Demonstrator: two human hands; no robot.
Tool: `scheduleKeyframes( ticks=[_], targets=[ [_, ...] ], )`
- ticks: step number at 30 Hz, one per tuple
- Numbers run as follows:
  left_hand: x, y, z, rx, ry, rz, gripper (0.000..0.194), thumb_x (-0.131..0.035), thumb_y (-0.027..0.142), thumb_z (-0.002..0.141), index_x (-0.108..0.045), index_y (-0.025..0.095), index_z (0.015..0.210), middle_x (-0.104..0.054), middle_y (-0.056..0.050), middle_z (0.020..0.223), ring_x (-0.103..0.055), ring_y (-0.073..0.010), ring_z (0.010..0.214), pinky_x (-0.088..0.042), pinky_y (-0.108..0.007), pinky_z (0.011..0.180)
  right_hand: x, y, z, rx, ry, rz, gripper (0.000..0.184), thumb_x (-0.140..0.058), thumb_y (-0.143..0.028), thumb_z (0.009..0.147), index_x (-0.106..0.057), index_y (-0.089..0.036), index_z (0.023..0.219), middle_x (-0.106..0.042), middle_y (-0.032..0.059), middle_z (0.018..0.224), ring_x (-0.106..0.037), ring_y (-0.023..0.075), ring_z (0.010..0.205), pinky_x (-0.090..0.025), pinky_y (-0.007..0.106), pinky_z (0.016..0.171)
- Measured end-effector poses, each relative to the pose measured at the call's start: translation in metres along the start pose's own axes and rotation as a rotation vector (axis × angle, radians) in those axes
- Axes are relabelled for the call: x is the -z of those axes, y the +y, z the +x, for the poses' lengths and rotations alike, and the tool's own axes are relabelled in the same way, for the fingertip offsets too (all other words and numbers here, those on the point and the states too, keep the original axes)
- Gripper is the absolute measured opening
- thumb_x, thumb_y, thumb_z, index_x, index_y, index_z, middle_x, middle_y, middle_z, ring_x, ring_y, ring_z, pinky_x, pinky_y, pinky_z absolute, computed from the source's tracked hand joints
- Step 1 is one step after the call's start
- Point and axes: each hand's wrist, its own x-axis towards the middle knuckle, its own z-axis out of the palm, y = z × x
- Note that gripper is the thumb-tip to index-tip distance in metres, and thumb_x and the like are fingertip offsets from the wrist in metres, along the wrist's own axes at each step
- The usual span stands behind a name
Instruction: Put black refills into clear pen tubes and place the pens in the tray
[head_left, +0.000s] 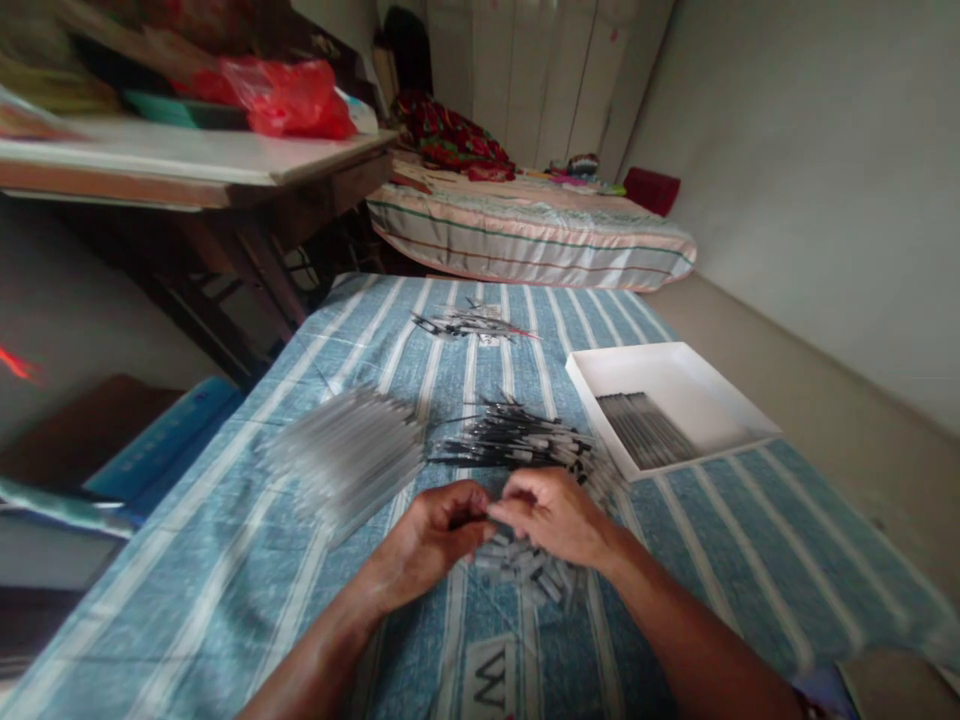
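My left hand and my right hand meet fingertip to fingertip above the striped cloth. Both are closed in a pinch, and whatever sits between the fingers is too small and blurred to name. Under my right hand lies a heap of short grey cylindrical pieces, partly covered by it. Just beyond the hands is a pile of thin black and clear sticks that look like pen refills. To the left, long translucent tubes, like pen barrels, are laid side by side.
A white open box at the right holds a row of dark pen-like sticks. Several loose thin pieces lie at the cloth's far end. A side table with a red plastic bag stands left; a blue chair is below it.
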Motion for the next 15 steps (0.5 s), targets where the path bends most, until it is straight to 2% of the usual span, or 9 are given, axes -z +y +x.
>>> scheduleKeyframes(
  ticks=[4, 8, 11, 15],
  targets=[
    [0.0, 0.0, 0.002, -0.021, -0.013, 0.023, 0.009, -0.061, 0.023, 0.073, -0.06, 0.014, 0.074, -0.056, 0.002, 0.064, -0.046, -0.0105, 0.059, -0.036, -0.02, 0.054, -0.002, 0.001, 0.003, -0.018, -0.004, 0.006, 0.036, -0.051, -0.033, 0.084, -0.049, -0.016, 0.052, -0.047, -0.0058, 0.042, -0.04, 0.005, 0.037, -0.027, 0.016, 0.039],
    [0.001, 0.002, 0.002, -0.053, -0.091, 0.073, 0.015, -0.057, 0.025, 0.079, -0.064, 0.015, 0.086, -0.062, -0.002, 0.076, -0.052, -0.0131, 0.068, -0.04, -0.022, 0.062, 0.001, 0.005, 0.008, -0.054, -0.028, 0.044, 0.041, -0.048, -0.037, 0.085, -0.046, -0.017, 0.05, -0.046, -0.0054, 0.039, -0.041, 0.0051, 0.035, -0.029, 0.016, 0.038],
    [0.004, 0.002, 0.002, -0.057, -0.066, 0.185, 0.019, -0.054, 0.028, 0.081, -0.066, 0.015, 0.088, -0.061, -0.001, 0.072, -0.05, -0.0131, 0.064, -0.039, -0.022, 0.059, 0.006, 0.004, 0.011, -0.062, -0.036, 0.055, 0.041, -0.047, -0.039, 0.085, -0.045, -0.017, 0.05, -0.046, -0.0057, 0.038, -0.042, 0.0052, 0.033, -0.03, 0.015, 0.037],
    [0.006, 0.003, 0.002, -0.149, -0.008, 0.347, 0.02, -0.054, 0.028, 0.081, -0.067, 0.015, 0.074, -0.06, -0.003, 0.072, -0.053, -0.0152, 0.068, -0.04, -0.023, 0.063, 0.009, -0.001, 0.014, -0.08, -0.029, 0.024, 0.042, -0.05, -0.037, 0.084, -0.044, -0.017, 0.048, -0.045, -0.0058, 0.037, -0.041, 0.0049, 0.032, -0.031, 0.015, 0.038]
  ],
)
